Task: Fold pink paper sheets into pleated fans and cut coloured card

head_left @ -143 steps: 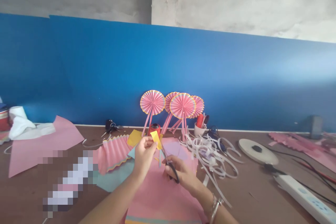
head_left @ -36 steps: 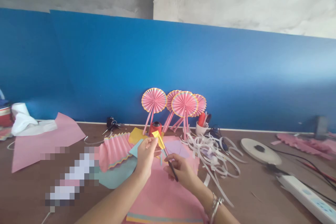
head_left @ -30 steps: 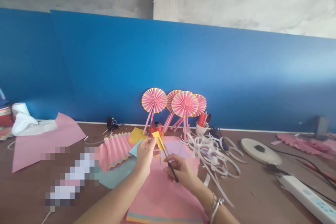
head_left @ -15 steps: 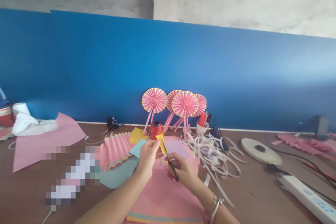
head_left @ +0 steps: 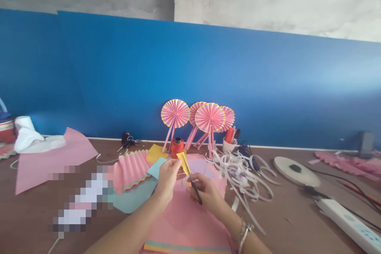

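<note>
My left hand [head_left: 169, 175] pinches a small piece of yellow paper [head_left: 182, 161] above the pink sheets. In my right hand [head_left: 205, 191] is a pair of dark-handled scissors [head_left: 195, 189], its blades pointing up and left against the yellow paper. Whether the blades are parted I cannot tell. Beneath both hands lies a stack of pink paper [head_left: 187, 222] with blue and yellow stripes at its near edge. A lilac piece of paper [head_left: 204, 168] lies on it behind the scissors.
Pleated pink paper [head_left: 133, 170] and teal paper [head_left: 133, 196] lie left. Pink paper fans [head_left: 210, 117] lean at the blue partition [head_left: 125, 71], behind a red spool [head_left: 177, 148]. Right are curled white strips [head_left: 241, 174], a round pale disc [head_left: 294, 172] and a power strip [head_left: 351, 222].
Hardly anything differs. Both hands, the yellow paper and the scissors keep nearly the same place; the whole view has shifted very slightly.
</note>
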Available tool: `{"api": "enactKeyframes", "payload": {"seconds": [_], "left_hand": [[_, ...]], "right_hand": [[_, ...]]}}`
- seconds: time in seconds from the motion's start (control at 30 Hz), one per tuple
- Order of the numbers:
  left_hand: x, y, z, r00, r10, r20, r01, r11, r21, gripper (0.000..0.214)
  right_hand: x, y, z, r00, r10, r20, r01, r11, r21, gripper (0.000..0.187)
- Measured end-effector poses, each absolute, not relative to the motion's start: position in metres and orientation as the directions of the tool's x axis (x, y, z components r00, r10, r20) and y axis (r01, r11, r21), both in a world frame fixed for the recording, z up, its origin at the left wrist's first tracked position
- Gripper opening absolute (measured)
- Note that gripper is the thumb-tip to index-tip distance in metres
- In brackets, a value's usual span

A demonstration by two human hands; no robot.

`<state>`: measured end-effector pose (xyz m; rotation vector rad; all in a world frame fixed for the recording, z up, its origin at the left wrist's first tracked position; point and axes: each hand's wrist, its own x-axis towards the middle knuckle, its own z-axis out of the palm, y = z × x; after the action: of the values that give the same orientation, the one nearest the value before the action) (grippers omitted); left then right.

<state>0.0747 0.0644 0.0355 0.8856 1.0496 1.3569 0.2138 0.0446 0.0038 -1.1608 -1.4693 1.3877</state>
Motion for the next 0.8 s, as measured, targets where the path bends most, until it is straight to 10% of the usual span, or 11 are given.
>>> {"api": "enactKeyframes", "payload": {"seconds": [0.8], "left_hand": [[0.063,0.083,0.022,-0.123,0.981,-0.153,-0.458,0.080,0.885,0.032]], "right_hand": [[0.216,0.043,0.009,-0.330,0.931,-0.154,0.147,-0.110,-0.983,0.051]]}}
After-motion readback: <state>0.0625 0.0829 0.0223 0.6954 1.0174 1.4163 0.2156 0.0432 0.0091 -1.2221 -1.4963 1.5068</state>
